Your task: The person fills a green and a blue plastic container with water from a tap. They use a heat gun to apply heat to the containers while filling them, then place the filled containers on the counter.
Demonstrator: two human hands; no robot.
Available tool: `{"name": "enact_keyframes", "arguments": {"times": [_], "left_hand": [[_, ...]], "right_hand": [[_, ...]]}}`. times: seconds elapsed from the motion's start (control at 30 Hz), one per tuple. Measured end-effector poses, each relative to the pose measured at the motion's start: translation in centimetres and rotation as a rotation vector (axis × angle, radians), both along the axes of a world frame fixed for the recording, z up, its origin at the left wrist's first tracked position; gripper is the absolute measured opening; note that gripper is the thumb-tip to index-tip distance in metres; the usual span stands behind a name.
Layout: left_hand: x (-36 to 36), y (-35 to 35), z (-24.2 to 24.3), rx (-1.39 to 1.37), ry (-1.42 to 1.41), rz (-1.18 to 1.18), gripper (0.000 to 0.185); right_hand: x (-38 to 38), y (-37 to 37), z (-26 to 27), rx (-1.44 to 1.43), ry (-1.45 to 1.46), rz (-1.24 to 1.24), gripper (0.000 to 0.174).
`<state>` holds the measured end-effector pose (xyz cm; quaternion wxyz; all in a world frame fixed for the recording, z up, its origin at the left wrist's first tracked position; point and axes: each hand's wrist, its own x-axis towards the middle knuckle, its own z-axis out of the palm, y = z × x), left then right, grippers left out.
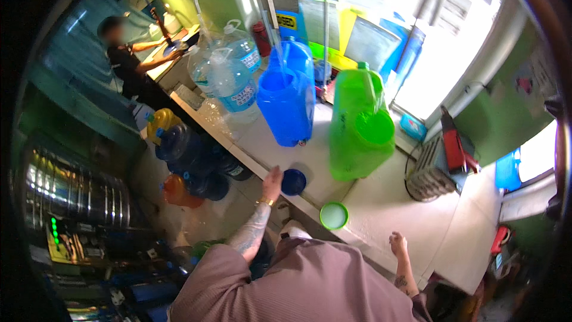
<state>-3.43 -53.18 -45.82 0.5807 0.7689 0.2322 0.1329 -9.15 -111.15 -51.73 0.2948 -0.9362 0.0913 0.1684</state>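
My left hand (271, 182), with a gold-coloured bracelet at the wrist, is at the counter's front edge, right beside a round dark blue lid (293, 182). Whether its fingers touch the lid I cannot tell. My right hand (397, 243) hangs over the counter (393, 208) on the right, fingers loosely bent, and nothing shows in it. A round lid with a green rim (334, 216) lies near the edge between my hands. Behind stand a blue plastic water container (286, 118) and a green one (351, 143), both with wide round openings; water runs into them.
Clear water jugs (232, 82) stand at the counter's back left. A grey slatted appliance (429, 167) with a red tool (453, 147) on it stands at right. Several large bottles (178, 143) fill the floor at left. Another person (127, 60) works at the far left.
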Motion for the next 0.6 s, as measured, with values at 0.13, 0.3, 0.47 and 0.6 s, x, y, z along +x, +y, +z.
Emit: {"name": "enact_keyframes", "arguments": {"times": [0.13,0.3,0.47,0.6], "left_hand": [[9.9,10.8,3.6,-0.057,-0.296,0.105,0.041],[29.2,19.3,4.8,-0.159,-0.29,0.064,0.044],[43.1,21.8,0.1,0.021,-0.107,0.128,0.045],[50.4,22.4,-2.0,0.271,-0.111,0.099,0.044]], "right_hand": [[-0.2,0.6,-4.4,0.119,0.135,-0.095,0.029],[-4.4,6.3,-4.9,0.3,0.127,-0.265,0.024],[-7.6,14.0,3.8,0.304,0.381,-0.328,0.034],[-8.4,20.5,8.9,0.142,0.464,-0.419,0.041]]}}
